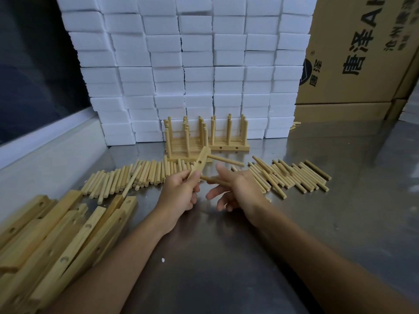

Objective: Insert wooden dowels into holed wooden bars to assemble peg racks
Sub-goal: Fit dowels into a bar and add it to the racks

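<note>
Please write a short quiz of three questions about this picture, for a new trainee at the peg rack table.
1. True or false: the left hand holds a holed light wooden bar with one dowel already in it.
2. What does the right hand hold?
3. Where do the finished wooden peg racks stand? A: before the white foam blocks. B: on the brown cardboard box.

Key: 1 true; 2 a round wooden dowel; 3 A.

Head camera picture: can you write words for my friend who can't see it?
A left hand holds a holed wooden bar with one dowel already in it, while the right hand brings a second dowel. Loose dowels and finished racks lie behind.
</note>
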